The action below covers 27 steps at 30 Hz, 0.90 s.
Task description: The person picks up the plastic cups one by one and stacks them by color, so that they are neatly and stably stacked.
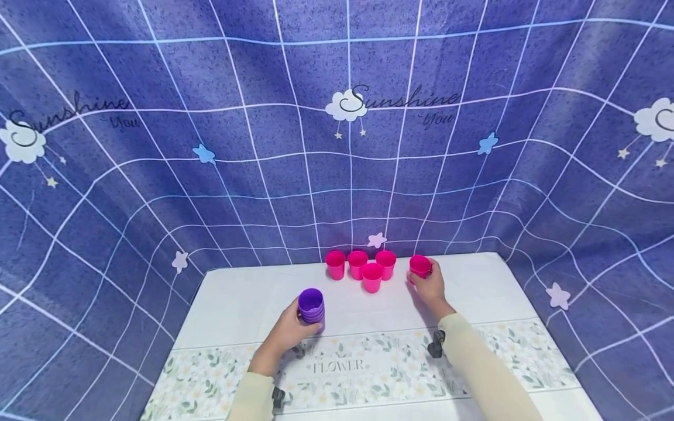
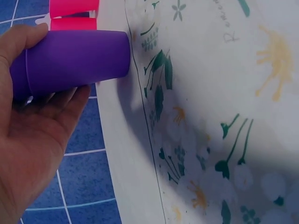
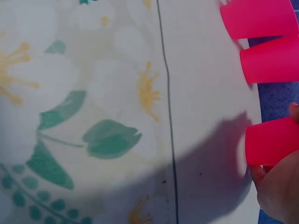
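Hands are gripping: left (image 1: 289, 328), purple cups (image 1: 312, 307), nested likely for compactness; right (image 1: 430, 289), pink cup (image 1: 419, 267) near surface's (image 1: 253, 295) far edge

Sleeves (image 1: 484, 368) cropped, left fingers (image 2: 78, 103) partly hidden

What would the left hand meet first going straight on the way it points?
Likely the leftmost pink cup, touched by the purple cup stack the left hand holds; depth is unclear.

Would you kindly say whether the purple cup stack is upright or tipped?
Upright: the purple cup stack points mouth up, base toward the table.
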Tool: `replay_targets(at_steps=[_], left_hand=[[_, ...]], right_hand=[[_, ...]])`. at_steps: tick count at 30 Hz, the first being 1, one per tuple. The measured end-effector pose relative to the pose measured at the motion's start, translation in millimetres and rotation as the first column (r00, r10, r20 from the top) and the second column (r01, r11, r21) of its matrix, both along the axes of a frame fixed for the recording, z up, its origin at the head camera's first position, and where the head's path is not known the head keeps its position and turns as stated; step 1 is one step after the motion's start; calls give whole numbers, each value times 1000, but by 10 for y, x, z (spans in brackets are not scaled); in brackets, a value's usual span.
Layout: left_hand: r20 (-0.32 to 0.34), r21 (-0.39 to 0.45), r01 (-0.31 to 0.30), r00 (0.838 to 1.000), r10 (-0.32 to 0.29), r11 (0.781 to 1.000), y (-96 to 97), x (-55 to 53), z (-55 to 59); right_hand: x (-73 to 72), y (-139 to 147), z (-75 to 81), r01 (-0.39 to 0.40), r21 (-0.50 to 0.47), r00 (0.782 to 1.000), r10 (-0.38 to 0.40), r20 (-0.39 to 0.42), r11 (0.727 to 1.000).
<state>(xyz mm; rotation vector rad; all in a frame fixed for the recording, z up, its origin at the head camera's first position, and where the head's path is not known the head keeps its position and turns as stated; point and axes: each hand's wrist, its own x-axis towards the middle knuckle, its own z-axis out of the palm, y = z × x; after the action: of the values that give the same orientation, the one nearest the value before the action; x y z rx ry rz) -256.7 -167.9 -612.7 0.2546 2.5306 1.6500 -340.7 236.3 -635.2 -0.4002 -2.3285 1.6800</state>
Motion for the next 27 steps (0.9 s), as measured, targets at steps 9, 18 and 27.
replay_targets(at_steps=[9, 18, 27], left_hand=[[-69, -43, -59, 996, 56, 997, 9, 103, 18], [-28, -19, -98, 995, 98, 995, 0, 195, -72], [-43, -32, -135, 990, 134, 990, -62, 254, -120]], right_hand=[[229, -125, -1, -44, -17, 999, 44, 6, 999], [500, -341, 14, -117, -40, 993, 117, -12, 992], [745, -573, 68, -166, -90, 986, 165, -23, 982]])
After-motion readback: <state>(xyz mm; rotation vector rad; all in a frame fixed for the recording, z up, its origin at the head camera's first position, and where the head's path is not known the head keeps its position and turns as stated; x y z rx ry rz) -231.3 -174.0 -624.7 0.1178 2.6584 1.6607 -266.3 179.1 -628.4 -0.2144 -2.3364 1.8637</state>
